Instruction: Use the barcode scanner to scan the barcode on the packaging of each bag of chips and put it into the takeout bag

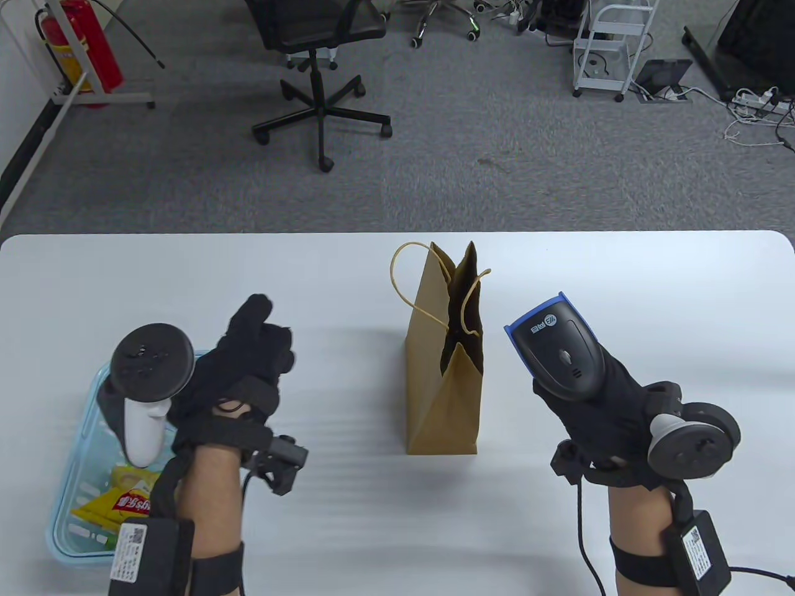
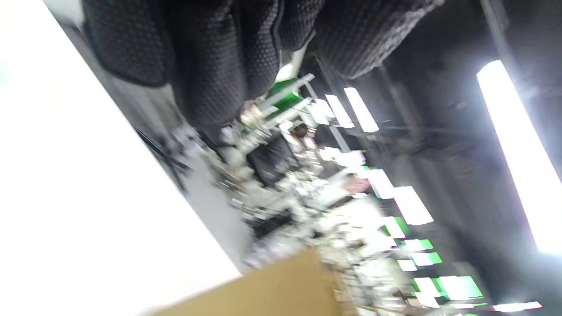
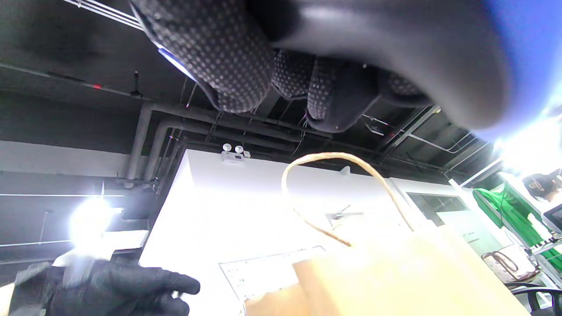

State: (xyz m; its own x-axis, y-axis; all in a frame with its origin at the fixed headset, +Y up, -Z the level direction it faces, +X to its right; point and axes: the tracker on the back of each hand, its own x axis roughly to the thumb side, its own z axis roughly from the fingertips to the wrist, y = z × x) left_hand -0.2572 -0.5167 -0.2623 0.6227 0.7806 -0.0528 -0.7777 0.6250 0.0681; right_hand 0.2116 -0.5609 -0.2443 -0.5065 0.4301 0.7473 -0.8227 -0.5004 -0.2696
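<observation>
One of nearly everything on the desk (image 1: 621,279)

One brown paper takeout bag (image 1: 444,397), with two cord handles, one black-and-blue barcode scanner (image 1: 556,351), one clear blue plastic basket (image 1: 77,472) and two gloved hands: the left hand (image 1: 239,366) and the right hand (image 1: 612,413). Yellow bags of chips (image 1: 118,496) lie in the basket; how many cannot be told. Beyond are one office chair (image 1: 320,68), one red fire extinguisher (image 1: 90,43) and one white cart (image 1: 605,46).

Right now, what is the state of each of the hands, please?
Left hand: fingers loosely curled, holding nothing.
Right hand: grips the barcode scanner.
</observation>
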